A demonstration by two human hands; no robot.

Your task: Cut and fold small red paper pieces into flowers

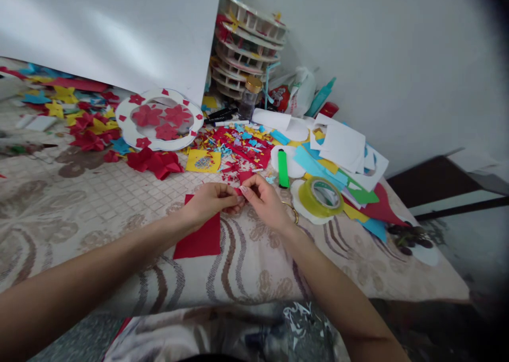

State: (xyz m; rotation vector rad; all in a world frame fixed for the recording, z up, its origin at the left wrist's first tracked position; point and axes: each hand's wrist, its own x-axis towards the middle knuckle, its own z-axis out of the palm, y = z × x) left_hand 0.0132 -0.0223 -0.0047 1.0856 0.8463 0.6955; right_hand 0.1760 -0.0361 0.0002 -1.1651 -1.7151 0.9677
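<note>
Red and small, a paper scrap [238,191] sits pinched between the fingers of our left hand [212,201] and right hand [262,196], over the cloth-covered counter [254,266]. We have a larger red sheet [203,237] lying beneath our left wrist, colourful paper clippings [248,144] heaped just beyond our hands, and a yellow tape roll [309,199] near our right wrist.

Small red piece [239,191]: matt paper. Red sheet [203,237]: paper, matt, smooth. Red flowers [159,162]: same dull paper, creased. Tablecloth [131,280]: cloth, matt, woven-looking. Tape roll [309,201]: yellowish plastic film, glossy. Bangle [296,213]: gold-toned, metallic, shiny. Jar lid [253,84]: gold-coloured, metallic sheen. Carrier bag [303,89]: thin plastic, crinkled. White panel [107,31]: smooth, soft sheen.
</note>
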